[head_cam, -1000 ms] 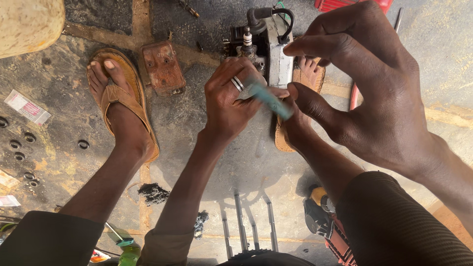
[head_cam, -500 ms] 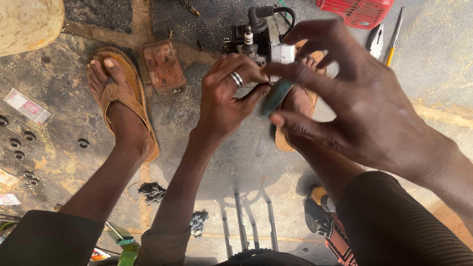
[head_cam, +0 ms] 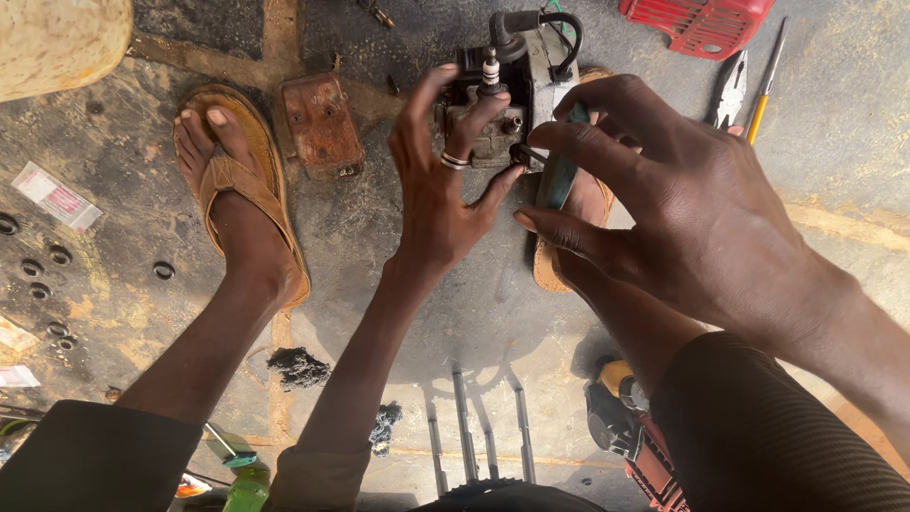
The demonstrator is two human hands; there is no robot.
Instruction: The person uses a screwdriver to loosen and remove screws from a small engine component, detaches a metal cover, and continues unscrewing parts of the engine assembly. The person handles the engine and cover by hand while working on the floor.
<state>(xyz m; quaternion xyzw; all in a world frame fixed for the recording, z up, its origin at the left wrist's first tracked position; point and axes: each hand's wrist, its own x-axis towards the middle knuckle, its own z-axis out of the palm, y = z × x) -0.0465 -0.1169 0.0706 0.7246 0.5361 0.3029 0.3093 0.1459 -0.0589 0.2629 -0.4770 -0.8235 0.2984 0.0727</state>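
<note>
1. The left hand (head_cam: 441, 194) is spreading open, its fingertips touching the small engine (head_cam: 507, 90) on the ground (between the feet).
2. The right hand (head_cam: 678, 213) is pinching a teal strip (head_cam: 557, 175) just beside the engine.

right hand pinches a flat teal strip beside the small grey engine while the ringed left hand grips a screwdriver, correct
Not quite. The left hand holds no screwdriver; its fingers rest on the small grey engine. The right hand does pinch the flat teal strip, as the head view shows.

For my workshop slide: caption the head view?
Left hand steadies a small engine; right hand pinches a teal strip beside it.
</note>
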